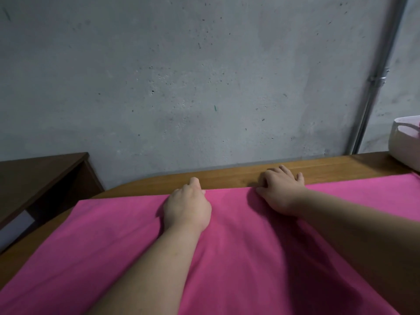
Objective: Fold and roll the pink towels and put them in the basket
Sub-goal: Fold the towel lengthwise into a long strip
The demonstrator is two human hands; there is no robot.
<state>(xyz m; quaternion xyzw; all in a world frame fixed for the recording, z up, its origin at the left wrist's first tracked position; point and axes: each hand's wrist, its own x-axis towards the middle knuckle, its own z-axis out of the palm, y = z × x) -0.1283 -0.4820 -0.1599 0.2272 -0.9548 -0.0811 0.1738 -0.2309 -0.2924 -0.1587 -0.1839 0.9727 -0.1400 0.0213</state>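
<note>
Right now I see the towel (136, 235) spread flat on the table (227, 176). L hand (187, 208) and R hand (280, 192) both sit at its far edge, fingers (195, 181) curled, pinching the hem. Basket (404, 144) stands at table's far R, near towel's corner.

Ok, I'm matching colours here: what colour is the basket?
The basket looks white; head view.
</note>
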